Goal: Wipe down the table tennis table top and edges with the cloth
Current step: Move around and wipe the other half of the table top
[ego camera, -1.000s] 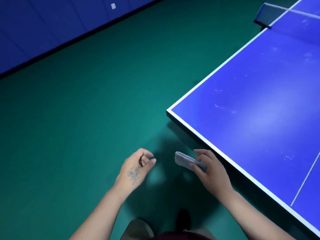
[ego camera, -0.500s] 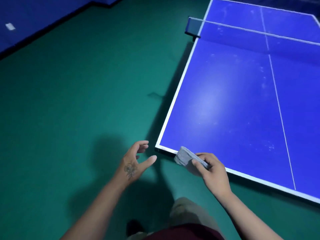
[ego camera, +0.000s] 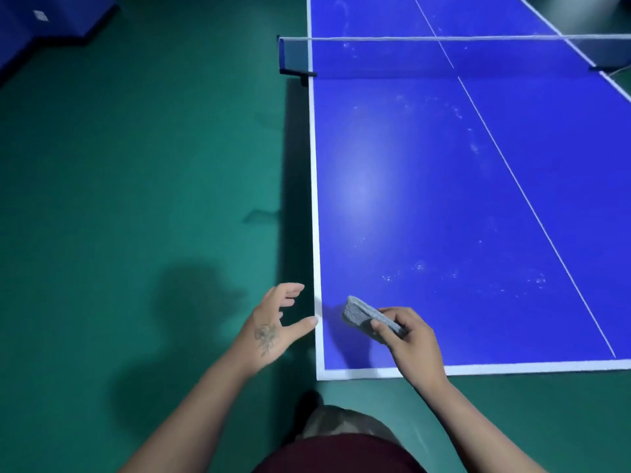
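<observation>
The blue table tennis table (ego camera: 426, 199) with white edge lines fills the right half of the view, its near left corner just ahead of me. Pale dusty smudges dot its top. My right hand (ego camera: 408, 339) grips a folded grey cloth (ego camera: 365, 315) just above the table's near left corner. My left hand (ego camera: 273, 322) hovers beside the table's left edge, fingers spread and relaxed, holding nothing; its thumb tip is close to the white edge line.
A net (ego camera: 444, 52) on a dark clamp post (ego camera: 293, 66) spans the table farther ahead. Green floor (ego camera: 136, 165) lies to the left and in front. Blue padded barriers (ego camera: 51, 18) stand at the far left.
The view has swung right until I face the table lengthwise. My right hand carried the cloth from off the end edge to above the corner. My left hand came nearer the side edge.
</observation>
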The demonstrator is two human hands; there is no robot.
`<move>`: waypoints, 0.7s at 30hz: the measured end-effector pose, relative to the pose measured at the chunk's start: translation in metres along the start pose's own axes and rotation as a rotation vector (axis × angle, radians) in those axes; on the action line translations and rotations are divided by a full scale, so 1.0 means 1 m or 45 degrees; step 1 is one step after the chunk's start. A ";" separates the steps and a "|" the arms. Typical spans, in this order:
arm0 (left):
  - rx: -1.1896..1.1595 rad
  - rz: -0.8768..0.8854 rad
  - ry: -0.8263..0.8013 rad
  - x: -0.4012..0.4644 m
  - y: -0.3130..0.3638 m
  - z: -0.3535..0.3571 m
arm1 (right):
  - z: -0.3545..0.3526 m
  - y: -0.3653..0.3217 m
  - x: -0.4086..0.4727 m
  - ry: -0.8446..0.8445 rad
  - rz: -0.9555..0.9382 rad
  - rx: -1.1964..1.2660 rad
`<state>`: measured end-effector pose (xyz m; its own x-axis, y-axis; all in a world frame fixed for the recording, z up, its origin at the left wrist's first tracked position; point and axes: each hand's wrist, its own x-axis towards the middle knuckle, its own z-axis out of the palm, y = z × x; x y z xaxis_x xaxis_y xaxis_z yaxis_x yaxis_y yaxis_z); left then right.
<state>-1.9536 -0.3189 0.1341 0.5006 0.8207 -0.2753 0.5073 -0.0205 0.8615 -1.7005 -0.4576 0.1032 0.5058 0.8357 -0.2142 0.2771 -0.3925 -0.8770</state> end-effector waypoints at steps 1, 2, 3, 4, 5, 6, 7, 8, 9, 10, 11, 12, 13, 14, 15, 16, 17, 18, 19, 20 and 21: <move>0.025 0.006 -0.034 0.015 0.001 -0.011 | 0.008 -0.005 0.013 0.022 0.011 0.033; 0.040 0.013 -0.056 0.030 0.002 -0.021 | 0.016 -0.013 0.025 0.032 0.013 0.062; 0.041 0.013 -0.066 0.045 0.003 -0.031 | 0.023 -0.021 0.037 0.033 0.016 0.074; 0.037 0.011 -0.067 0.060 0.003 -0.040 | 0.028 -0.030 0.048 0.031 0.016 0.069; 0.034 0.007 -0.065 0.073 0.004 -0.047 | 0.033 -0.038 0.058 0.031 0.016 0.061; 0.025 -0.002 -0.066 0.085 0.005 -0.053 | 0.036 -0.046 0.067 0.033 0.026 0.057; 0.014 -0.015 -0.076 0.097 0.007 -0.057 | 0.039 -0.053 0.074 0.040 0.047 0.064; 0.003 -0.017 -0.096 0.108 0.008 -0.061 | 0.041 -0.058 0.082 0.056 0.069 0.074; -0.006 -0.009 -0.124 0.121 0.009 -0.063 | 0.045 -0.063 0.090 0.078 0.088 0.082; -0.011 0.004 -0.160 0.134 0.008 -0.066 | 0.049 -0.068 0.097 0.102 0.112 0.089; -0.011 0.014 -0.204 0.149 0.005 -0.069 | 0.055 -0.070 0.106 0.128 0.137 0.099; -0.008 0.021 -0.247 0.165 0.001 -0.073 | 0.061 -0.072 0.114 0.149 0.159 0.102; -0.003 0.029 -0.284 0.183 -0.003 -0.078 | 0.069 -0.074 0.122 0.163 0.174 0.096; 0.004 0.037 -0.320 0.202 -0.008 -0.084 | 0.078 -0.076 0.131 0.180 0.196 0.078; 0.014 0.044 -0.361 0.222 -0.012 -0.091 | 0.087 -0.078 0.141 0.211 0.228 0.067; 0.018 0.054 -0.402 0.242 -0.014 -0.098 | 0.095 -0.082 0.150 0.252 0.261 0.064; 0.012 0.067 -0.440 0.259 -0.016 -0.106 | 0.103 -0.086 0.157 0.288 0.291 0.069; -0.001 0.088 -0.468 0.277 -0.018 -0.115 | 0.113 -0.091 0.163 0.319 0.309 0.077; -0.012 0.114 -0.502 0.294 -0.018 -0.125 | 0.122 -0.100 0.171 0.351 0.324 0.077; -0.010 0.131 -0.549 0.312 -0.018 -0.137 | 0.131 -0.107 0.179 0.386 0.354 0.072; 0.000 0.138 -0.591 0.330 -0.019 -0.148 | 0.139 -0.115 0.187 0.418 0.392 0.066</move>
<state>-1.9018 0.0367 0.0902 0.8112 0.4717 -0.3457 0.4352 -0.0919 0.8956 -1.7513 -0.2029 0.1037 0.7929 0.5137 -0.3277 0.0361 -0.5766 -0.8163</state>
